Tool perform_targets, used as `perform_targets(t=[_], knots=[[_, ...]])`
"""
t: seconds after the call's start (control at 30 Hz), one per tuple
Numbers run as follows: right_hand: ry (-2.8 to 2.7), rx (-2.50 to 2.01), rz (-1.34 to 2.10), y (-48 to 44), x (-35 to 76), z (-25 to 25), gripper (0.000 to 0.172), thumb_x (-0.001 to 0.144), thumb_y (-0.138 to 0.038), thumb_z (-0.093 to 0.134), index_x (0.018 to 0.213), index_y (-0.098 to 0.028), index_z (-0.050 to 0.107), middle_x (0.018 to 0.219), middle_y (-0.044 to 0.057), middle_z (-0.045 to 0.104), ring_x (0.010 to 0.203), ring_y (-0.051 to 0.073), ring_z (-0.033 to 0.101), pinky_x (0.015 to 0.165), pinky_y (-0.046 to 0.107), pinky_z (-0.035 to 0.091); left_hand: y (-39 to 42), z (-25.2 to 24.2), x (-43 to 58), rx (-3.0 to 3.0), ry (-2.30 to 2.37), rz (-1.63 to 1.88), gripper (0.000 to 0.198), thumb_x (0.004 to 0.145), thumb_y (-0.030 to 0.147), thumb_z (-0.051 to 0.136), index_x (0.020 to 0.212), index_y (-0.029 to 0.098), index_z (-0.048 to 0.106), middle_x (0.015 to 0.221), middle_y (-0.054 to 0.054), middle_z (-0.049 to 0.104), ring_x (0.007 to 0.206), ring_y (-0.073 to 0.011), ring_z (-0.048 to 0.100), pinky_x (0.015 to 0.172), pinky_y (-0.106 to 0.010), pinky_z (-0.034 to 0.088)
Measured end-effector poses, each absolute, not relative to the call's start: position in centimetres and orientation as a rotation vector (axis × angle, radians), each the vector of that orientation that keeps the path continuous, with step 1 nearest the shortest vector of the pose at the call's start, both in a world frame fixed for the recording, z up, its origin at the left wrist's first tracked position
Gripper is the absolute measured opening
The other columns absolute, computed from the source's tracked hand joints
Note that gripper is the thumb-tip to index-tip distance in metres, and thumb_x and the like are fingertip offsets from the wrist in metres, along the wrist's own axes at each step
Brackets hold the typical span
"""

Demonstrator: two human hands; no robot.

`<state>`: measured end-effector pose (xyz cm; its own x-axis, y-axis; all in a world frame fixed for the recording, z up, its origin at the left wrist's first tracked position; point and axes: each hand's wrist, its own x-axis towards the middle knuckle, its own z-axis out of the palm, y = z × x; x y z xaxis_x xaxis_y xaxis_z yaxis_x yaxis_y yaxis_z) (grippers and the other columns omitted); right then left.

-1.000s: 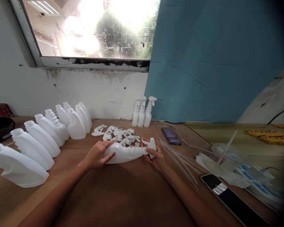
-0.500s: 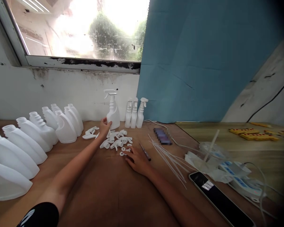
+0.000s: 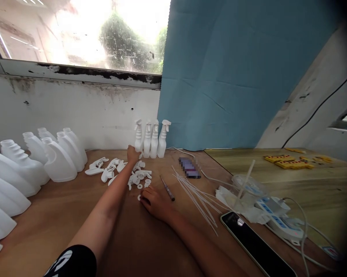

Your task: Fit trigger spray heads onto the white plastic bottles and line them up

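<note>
Left hand [image 3: 133, 154]: fingers grasping low on leftmost spray bottle [image 3: 138, 139], upright. Right hand [image 3: 155, 203]: fingers curled, white washer [image 3: 139, 197] at tips, hold unclear; trigger heads [image 3: 137, 177] just beyond.

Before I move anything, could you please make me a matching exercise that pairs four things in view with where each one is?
Things:
1. White plastic bottles with trigger heads
2. White plastic bottles with open necks
3. Thin white plastic tubes
4. Flat yellow pieces with red spots

Places:
A. On the wood-grained surface
B. Grouped at the left on the brown tabletop
C. Upright in a row, beside the left hand
D. Loose between the slim dark tool and the large black-screened phone

Pairs: 1-C; 2-B; 3-D; 4-A
</note>
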<state>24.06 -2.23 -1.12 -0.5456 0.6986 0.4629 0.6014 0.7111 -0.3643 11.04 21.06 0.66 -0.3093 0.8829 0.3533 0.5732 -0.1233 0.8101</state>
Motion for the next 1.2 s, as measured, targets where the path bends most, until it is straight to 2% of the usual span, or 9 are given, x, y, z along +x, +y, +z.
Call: perform_targets(t=[0.2, 0.3, 0.4, 0.5, 0.6, 0.77, 0.83, 1.0, 1.2], knots=[[-2.272, -0.983, 0.332, -2.4, 24.1, -1.0, 0.019, 0.083, -0.008, 0.054, 0.099, -0.019, 0.056, 0.099, 0.006, 0.057, 0.093, 0.019, 0.052, 0.083, 0.031, 0.043, 21.0, 1.1, 11.4, 1.722, 1.841, 1.315, 0.05, 0.059, 0.018, 0.079, 0.098, 0.011, 0.048, 0.095, -0.011, 0.056, 0.089, -0.0255, 0.059, 0.077, -0.034, 0.046], [-2.276, -0.991, 0.339, -2.5, 24.2, -1.0, 0.016, 0.086, -0.009, 0.052, 0.097, -0.018, 0.058, 0.094, 0.005, 0.058, 0.088, 0.018, 0.054, 0.079, 0.029, 0.044, 19.8, 2.2, 11.2, 1.79, 1.813, 1.299, 0.054, 0.062, 0.022, 0.077, 0.105, 0.009, 0.047, 0.103, -0.014, 0.054, 0.095, -0.0265, 0.057, 0.081, -0.036, 0.045], [-2.285, -1.0, 0.329, -2.5, 24.2, -1.2, 0.011, 0.088, -0.012, 0.05, 0.089, -0.018, 0.059, 0.088, 0.005, 0.058, 0.083, 0.017, 0.054, 0.076, 0.028, 0.045, 16.8, 3.3, 10.2, 1.948, 1.725, 1.301, 0.04, 0.073, 0.025, 0.068, 0.107, 0.013, 0.05, 0.107, -0.012, 0.054, 0.104, -0.0249, 0.054, 0.091, -0.037, 0.041], [-2.267, -1.018, 0.299, -2.3, 24.1, -1.4, 0.011, 0.088, -0.013, 0.051, 0.084, -0.018, 0.06, 0.086, 0.005, 0.059, 0.082, 0.018, 0.055, 0.076, 0.03, 0.045, 11.9, 3.5, 8.3, 2.184, 1.55, 1.209, 0.02, 0.078, 0.032, 0.064, 0.092, 0.019, 0.059, 0.096, -0.007, 0.06, 0.099, -0.0228, 0.055, 0.093, -0.035, 0.039], [-2.212, -1.054, 0.26, -2.0, 23.9, -1.6, 0.014, 0.086, -0.01, 0.051, 0.083, -0.018, 0.061, 0.086, 0.006, 0.062, 0.085, 0.02, 0.056, 0.079, 0.033, 0.046, 6.2, 2.6, 6.1, 2.615, 1.351, 0.998, 0.026, 0.079, 0.041, 0.062, 0.094, 0.02, 0.062, 0.099, -0.009, 0.062, 0.103, -0.029, 0.052, 0.095, -0.045, 0.036], [-2.114, -1.048, 0.222, -1.8, 24.0, -1.4, 0.018, 0.086, -0.011, 0.05, 0.089, -0.02, 0.066, 0.102, 0.009, 0.064, 0.098, 0.022, 0.056, 0.089, 0.04, 0.045, 0.4, 0.6, 3.8, 2.97, 1.298, 0.78, 0.038, 0.084, 0.019, 0.052, 0.121, 0.018, 0.051, 0.122, -0.012, 0.057, 0.117, -0.0296, 0.045, 0.102, -0.051, 0.028], [-2.081, -1.041, 0.222, -2.1, 24.1, -1.1, 0.019, 0.086, -0.013, 0.051, 0.091, -0.02, 0.067, 0.106, 0.009, 0.062, 0.1, 0.022, 0.056, 0.089, 0.041, 0.045, -0.2, 0.0, 3.3, 2.981, 1.311, 0.769, 0.039, 0.085, 0.014, 0.048, 0.124, 0.018, 0.049, 0.123, -0.012, 0.056, 0.116, -0.0286, 0.046, 0.102, -0.049, 0.031], [-2.039, -1.055, 0.28, -2.8, 24.3, -0.5, 0.023, 0.088, -0.014, 0.048, 0.098, -0.022, 0.068, 0.095, 0.007, 0.06, 0.089, 0.019, 0.058, 0.079, 0.034, 0.049, -1.4, -0.7, 1.7, 2.886, 1.206, 0.879, 0.039, 0.086, 0.008, 0.041, 0.123, 0.018, 0.049, 0.116, -0.01, 0.059, 0.107, -0.024, 0.053, 0.093, -0.04, 0.044], [-1.992, -0.936, 0.249, -3.5, 23.6, 0.0, 0.022, 0.091, -0.019, 0.047, 0.102, -0.023, 0.066, 0.095, 0.007, 0.065, 0.092, 0.02, 0.061, 0.084, 0.036, 0.049, -4.2, -0.9, 0.2, 2.55, 1.133, 1.061, 0.034, 0.09, 0.016, 0.039, 0.122, 0.022, 0.049, 0.112, -0.009, 0.062, 0.102, -0.0195, 0.059, 0.089, -0.034, 0.049]])
